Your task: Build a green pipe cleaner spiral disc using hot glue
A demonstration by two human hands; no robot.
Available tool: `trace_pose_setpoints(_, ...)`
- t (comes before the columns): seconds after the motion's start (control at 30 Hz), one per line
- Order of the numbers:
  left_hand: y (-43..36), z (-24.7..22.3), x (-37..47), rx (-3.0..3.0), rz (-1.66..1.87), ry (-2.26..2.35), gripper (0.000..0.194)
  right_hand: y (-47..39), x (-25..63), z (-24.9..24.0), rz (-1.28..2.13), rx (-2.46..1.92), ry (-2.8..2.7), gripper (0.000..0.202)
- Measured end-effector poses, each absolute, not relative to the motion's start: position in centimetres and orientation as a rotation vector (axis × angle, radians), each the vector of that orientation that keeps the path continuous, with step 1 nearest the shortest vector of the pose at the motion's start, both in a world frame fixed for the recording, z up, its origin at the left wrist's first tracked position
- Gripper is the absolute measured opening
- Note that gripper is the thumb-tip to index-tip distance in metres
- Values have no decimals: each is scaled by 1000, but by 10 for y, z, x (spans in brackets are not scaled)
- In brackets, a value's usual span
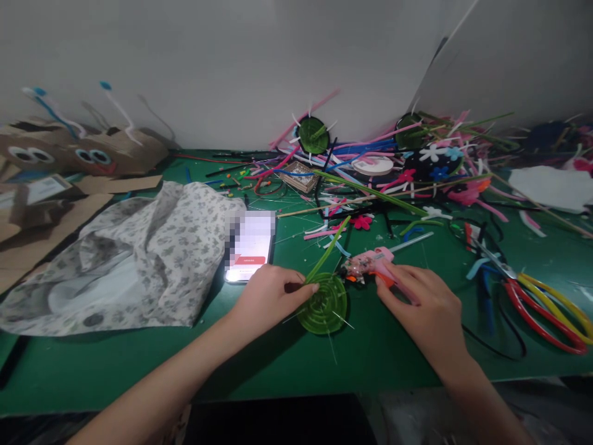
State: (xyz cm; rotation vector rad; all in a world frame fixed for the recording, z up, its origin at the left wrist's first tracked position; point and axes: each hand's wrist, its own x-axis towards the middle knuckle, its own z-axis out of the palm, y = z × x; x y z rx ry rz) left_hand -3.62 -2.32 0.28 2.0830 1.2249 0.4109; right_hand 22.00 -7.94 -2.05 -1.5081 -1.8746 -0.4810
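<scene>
Between the thumb and fingers of my left hand is the upper left edge of a green coiled pipe-cleaner disc. A loose green pipe-cleaner end sticks up from the disc, away from me. My right hand is wrapped round the handle of a pink glue gun, with fingers at its orange trigger. Its nozzle points left, close to the disc's upper right edge; I cannot tell whether they touch. A clear glue stick juts from the gun's back. Thin glue strings lie across the disc.
A lit phone lies beyond my left hand, beside a paw-print cloth. Red-handled pliers or cutters lie at right. Pipe cleaners and a black-edged green disc crowd the back. Cardboard figures stand at left.
</scene>
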Motion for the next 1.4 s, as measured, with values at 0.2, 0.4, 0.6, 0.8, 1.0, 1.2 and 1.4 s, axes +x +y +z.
trace_pose_setpoints(0.2, -23, 2, -36, 2085, 411, 1231, 50, -79, 219, -21, -482, -1519, -1863, 19)
trace_pose_setpoints(0.4, -24, 2, -37, 2088, 415, 1227, 50, -79, 219, -20, -488, -1507, -1885, 18)
trace_pose_setpoints(0.6, -23, 3, -36, 2087, 414, 1231, 51, -79, 219, -20, -505, -1488, -1897, 18)
trace_pose_setpoints(0.8, -23, 2, -36, 2092, 425, 1222, 50, -80, 221, -21, -507, -1489, -1893, 17)
trace_pose_setpoints(1.0, -23, 1, -37, 2090, 430, 1202, 50, -79, 221, -21, -491, -1518, -1867, 17)
trace_pose_setpoints(1.2, -24, 2, -37, 2086, 418, 1204, 50, -80, 221, -22, -445, -1529, -1838, 19)
trace_pose_setpoints(1.4, -24, 2, -38, 2092, 434, 1205, 50, -82, 224, -23, -415, -1554, -1821, 20)
